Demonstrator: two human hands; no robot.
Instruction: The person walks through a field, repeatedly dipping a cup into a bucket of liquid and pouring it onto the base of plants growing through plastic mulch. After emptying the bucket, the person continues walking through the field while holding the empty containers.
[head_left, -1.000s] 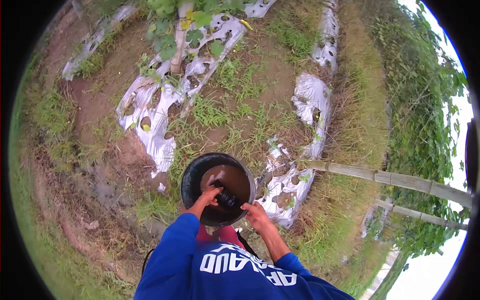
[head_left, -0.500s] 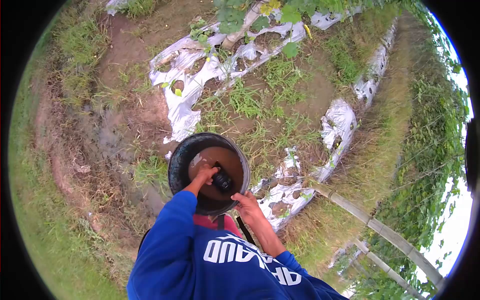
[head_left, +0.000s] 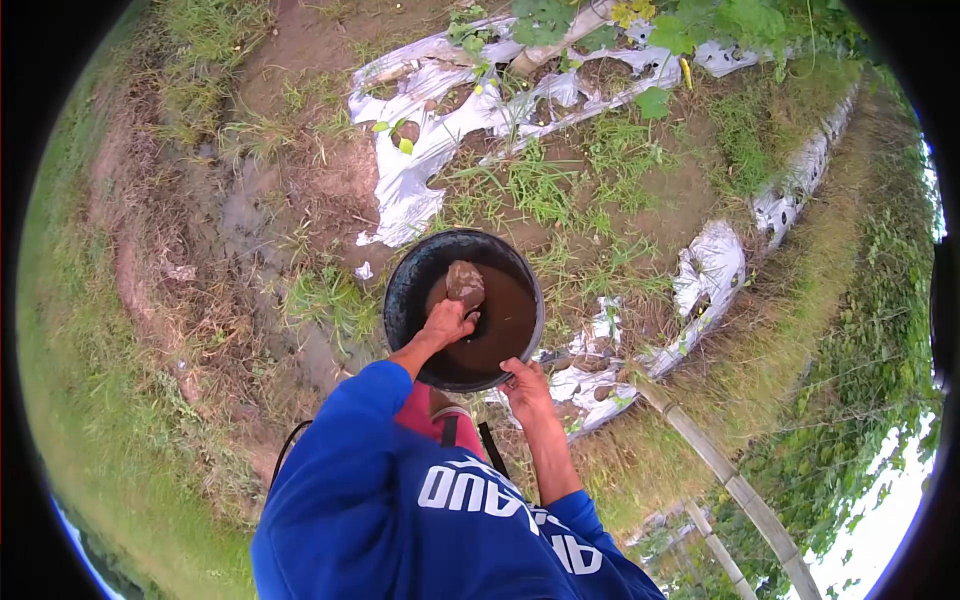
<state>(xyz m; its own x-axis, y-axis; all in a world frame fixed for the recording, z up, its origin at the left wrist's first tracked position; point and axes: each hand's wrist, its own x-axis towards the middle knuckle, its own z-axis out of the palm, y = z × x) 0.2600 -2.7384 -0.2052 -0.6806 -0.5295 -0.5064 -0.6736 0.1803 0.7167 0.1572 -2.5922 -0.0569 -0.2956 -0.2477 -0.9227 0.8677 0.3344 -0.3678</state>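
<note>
A black bucket (head_left: 535, 300) holding murky brown water (head_left: 505, 320) is in front of my body. Inside it, my left hand (head_left: 447, 323) is closed around the near end of a small container (head_left: 466, 284), whose far end shows brown with a pale sheen. The fingers hide part of it, and I cannot tell its exact kind. On the bucket's near right side, my right hand (head_left: 528, 388) grips the rim, thumb at the edge. Both arms are in blue sleeves (head_left: 345, 420).
Torn silvery plastic sheeting (head_left: 410, 185) lies over the soil beyond the bucket, with grass tufts (head_left: 540, 195) between. A muddy wet strip (head_left: 245, 215) runs on the left. At lower right a bamboo pole (head_left: 725, 475) slants beside leafy vines (head_left: 850, 400).
The view has shifted, so bucket and hands appear further right. The container in my left hand has turned: its black ribbed side showed before, and now its brown end points away from me.
</note>
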